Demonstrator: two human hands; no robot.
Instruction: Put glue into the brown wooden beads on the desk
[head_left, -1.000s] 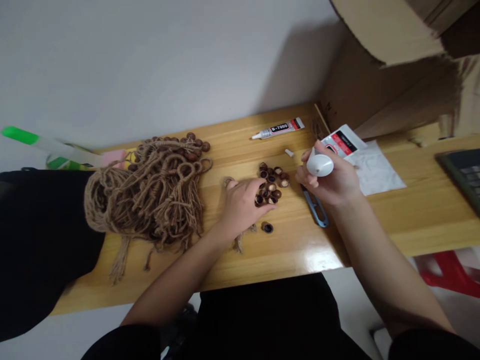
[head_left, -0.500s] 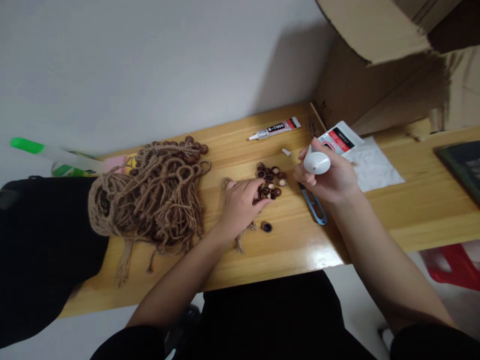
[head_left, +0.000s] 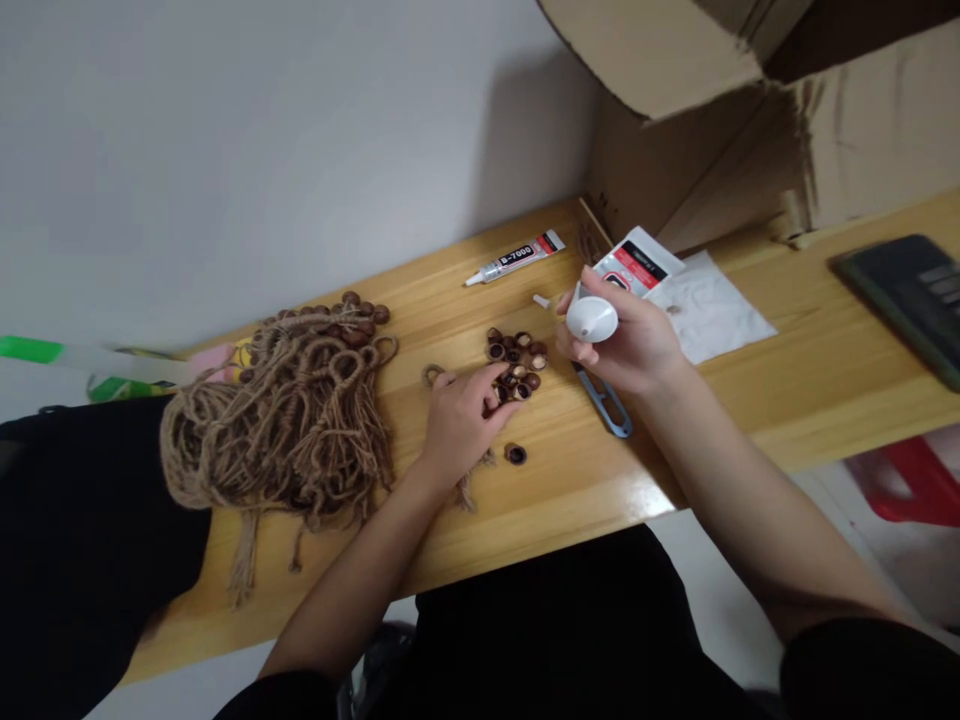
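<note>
My right hand [head_left: 637, 335] is closed around a glue tube [head_left: 637, 262]. Its white cone-shaped nozzle end faces me, and its red, black and white label shows behind my fingers. On the table, my left hand [head_left: 465, 410] has thumb and index finger curled about a brown nut shell [head_left: 501, 393] at the near-left edge of a small cluster. Several hollow shells [head_left: 517, 342] lie just beyond the fingertips, and one single shell [head_left: 516, 454] sits apart, nearer me. A looped piece of twine [head_left: 466, 490] runs partly hidden beneath my left hand.
A heap of knotted jute cords [head_left: 292, 420] with brown beads [head_left: 360, 310] covers the table's left part. A second glue tube [head_left: 516, 258], a small white cap [head_left: 541, 300], blue thread snips [head_left: 606, 402], a white bag [head_left: 712, 305] and a cardboard box [head_left: 675, 150] lie beyond and right.
My view has shifted and turned slightly, so the table's things appear further left. The glue tube remains in my right hand, and my left hand stays at the shells.
</note>
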